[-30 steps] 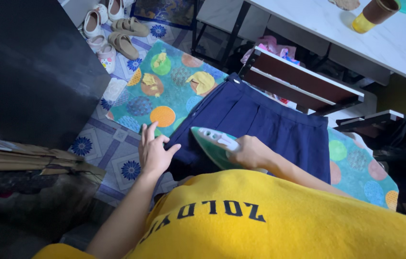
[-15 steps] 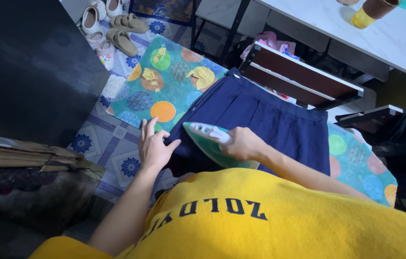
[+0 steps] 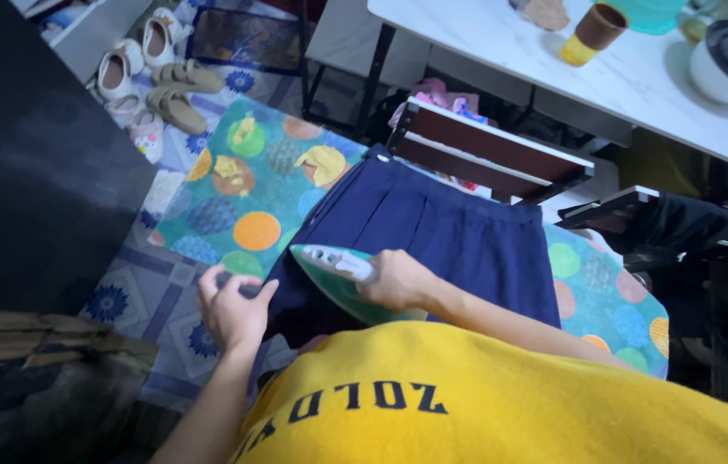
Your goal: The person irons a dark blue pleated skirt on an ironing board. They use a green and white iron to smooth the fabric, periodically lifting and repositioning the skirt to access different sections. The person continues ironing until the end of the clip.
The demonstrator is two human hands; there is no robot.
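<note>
Two bare hands work over a navy blue pleated cloth garment (image 3: 458, 236), spread flat on a teal mat with coloured circle prints (image 3: 248, 193); places below are given from the garment. Far left of it, a big dark flat panel (image 3: 33, 163) fills the frame edge. Up and left, past the mat's corner, several pale sandals and slippers (image 3: 153, 82) sit on the patterned tile floor (image 3: 136, 288). Left hand (image 3: 233, 311) is at the garment's near-left edge, fingers curled together, pinching the dark fabric hem. Just right of it, a green-and-white plastic clothes iron (image 3: 334, 273) rests on the garment's near end, nose pointing left. Right hand (image 3: 400, 279) is clamped round the iron's handle, fingers wrapped shut. Beyond the garment's far edge, a dark brown wooden slatted rack (image 3: 493, 155) stands, with a white marble-look tabletop (image 3: 622, 77) above it carrying a brown and yellow cup (image 3: 592, 33). Near side, the person's yellow shirt (image 3: 501, 404) covers the garment's bottom edge.
</note>
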